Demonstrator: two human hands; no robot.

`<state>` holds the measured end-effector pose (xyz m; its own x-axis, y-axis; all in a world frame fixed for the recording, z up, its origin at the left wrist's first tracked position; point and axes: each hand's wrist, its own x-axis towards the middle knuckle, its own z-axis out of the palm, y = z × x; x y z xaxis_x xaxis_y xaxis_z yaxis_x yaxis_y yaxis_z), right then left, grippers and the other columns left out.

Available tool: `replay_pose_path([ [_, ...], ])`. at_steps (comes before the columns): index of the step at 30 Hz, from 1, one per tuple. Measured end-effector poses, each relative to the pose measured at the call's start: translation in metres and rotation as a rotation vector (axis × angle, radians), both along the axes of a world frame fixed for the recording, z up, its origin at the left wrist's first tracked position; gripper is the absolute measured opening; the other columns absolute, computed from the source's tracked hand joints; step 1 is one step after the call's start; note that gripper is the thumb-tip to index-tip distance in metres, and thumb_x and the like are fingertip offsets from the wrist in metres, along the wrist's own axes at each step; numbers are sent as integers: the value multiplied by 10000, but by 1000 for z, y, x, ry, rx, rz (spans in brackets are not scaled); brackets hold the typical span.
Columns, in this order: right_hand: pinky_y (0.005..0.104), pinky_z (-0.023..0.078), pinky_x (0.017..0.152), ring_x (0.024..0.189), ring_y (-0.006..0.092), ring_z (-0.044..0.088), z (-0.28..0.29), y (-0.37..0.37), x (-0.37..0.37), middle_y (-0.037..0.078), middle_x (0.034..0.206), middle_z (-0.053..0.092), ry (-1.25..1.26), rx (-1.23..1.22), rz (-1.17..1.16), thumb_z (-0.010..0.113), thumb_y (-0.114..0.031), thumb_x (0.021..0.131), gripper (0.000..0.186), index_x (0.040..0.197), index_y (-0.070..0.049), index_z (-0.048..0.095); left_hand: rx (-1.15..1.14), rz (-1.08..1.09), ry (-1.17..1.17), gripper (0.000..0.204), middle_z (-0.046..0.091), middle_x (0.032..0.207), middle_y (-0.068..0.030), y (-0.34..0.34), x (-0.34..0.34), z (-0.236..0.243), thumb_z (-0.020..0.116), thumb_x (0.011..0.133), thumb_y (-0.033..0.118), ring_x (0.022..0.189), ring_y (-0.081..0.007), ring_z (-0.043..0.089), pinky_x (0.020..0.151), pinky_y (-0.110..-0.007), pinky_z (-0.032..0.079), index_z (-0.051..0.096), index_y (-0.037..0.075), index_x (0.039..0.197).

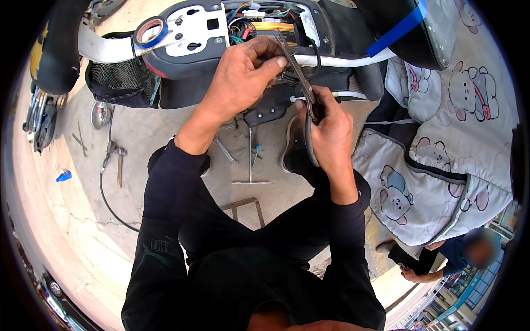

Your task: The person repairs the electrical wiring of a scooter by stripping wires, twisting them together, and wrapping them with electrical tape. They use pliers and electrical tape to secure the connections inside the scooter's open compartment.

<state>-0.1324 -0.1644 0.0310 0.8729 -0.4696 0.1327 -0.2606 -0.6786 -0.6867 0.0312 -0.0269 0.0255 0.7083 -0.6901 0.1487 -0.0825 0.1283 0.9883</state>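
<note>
Right hand [331, 132] clamped on scissors [302, 83], left hand [243, 71] pinching wires [259, 25] at the scooter's open compartment rim [309, 25]; bare floor [154, 132] near left.

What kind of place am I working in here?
Probably an open-air scooter repair spot. A scooter with its wiring compartment opened stands on bare concrete ground, where a metal T-handle wrench lies, and a blue-rimmed tape roll rests on the white body panel.

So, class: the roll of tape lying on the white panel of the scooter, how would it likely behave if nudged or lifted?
The roll of tape lies flat on its side on the white panel, so a nudge would probably slide it, not roll it. It is a thin hollow ring, so likely light. Stood on edge, it could roll off.
</note>
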Motion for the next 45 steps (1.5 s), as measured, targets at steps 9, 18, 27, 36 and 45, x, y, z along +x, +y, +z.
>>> replay_pose_path([
  [9, 295, 476, 629, 681, 99, 553, 10, -15, 0, 51, 767, 662, -146, 310, -114, 764, -188, 961, 303, 1164, 17, 671, 90, -76, -37, 206, 697, 951, -27, 11, 4, 0, 701, 1008, 149, 763, -76, 597, 674, -243, 503, 702, -17, 1129],
  [18, 300, 506, 690, 753, 130, 626, -1, -5, -16, 89, 829, 693, -186, 286, -184, 713, -224, 1018, 356, 1237, 47, 638, -134, -74, 29, 420, 716, 1176, -112, 13, 5, -6, 693, 1019, 202, 957, -139, 691, 859, -300, 595, 578, -24, 1355],
  [27, 267, 454, 594, 621, 105, 537, 12, 29, -65, 25, 728, 540, -100, 438, -137, 625, -300, 1058, 404, 1270, 41, 589, -251, -67, 34, 174, 718, 1204, -101, 13, 4, -18, 641, 1052, 136, 970, -129, 694, 854, -295, 605, 625, 19, 1180],
  [36, 438, 535, 753, 896, 354, 676, 31, 30, -52, 220, 1053, 650, -56, -213, -124, 684, -190, 1005, 403, 1356, -25, 579, -297, -16, 41, 208, 767, 1025, -63, 5, 5, -18, 732, 995, 108, 867, -105, 708, 784, -260, 611, 756, -24, 1154],
  [45, 461, 544, 742, 920, 379, 699, 32, 34, -6, 180, 1052, 676, -13, -686, -218, 771, -284, 927, 412, 1280, -103, 658, -253, -31, 41, 229, 774, 1014, -47, 3, 9, -20, 728, 988, 84, 845, -85, 696, 755, -246, 589, 758, -19, 1190],
])
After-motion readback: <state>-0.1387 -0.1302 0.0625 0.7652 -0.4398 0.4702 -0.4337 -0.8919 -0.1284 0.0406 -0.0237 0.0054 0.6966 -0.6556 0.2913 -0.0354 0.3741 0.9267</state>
